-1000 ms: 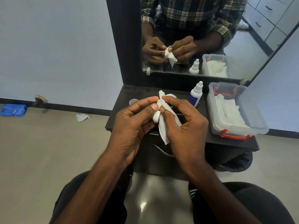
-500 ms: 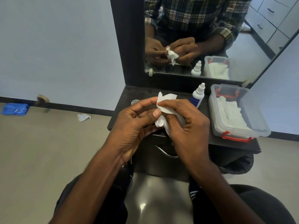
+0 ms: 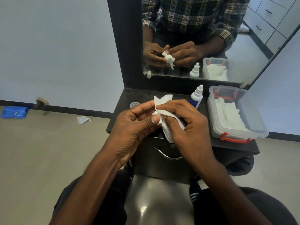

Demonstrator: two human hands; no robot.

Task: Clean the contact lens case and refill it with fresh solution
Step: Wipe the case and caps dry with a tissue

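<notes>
Wiping the lens case (image 3: 157,117) dry.
My left hand (image 3: 138,125) pinches the case; my right hand (image 3: 186,125) grips tissue (image 3: 164,101) (should press into corners; refill comes later).

lens case (image 3: 157,117) mostly hidden by tissue (image 3: 164,109), forearms cut off

Both forearms reach forward, left hand (image 3: 136,122) and right hand (image 3: 186,125) meeting in front, fingers curled, fingertips pinching together.
</notes>
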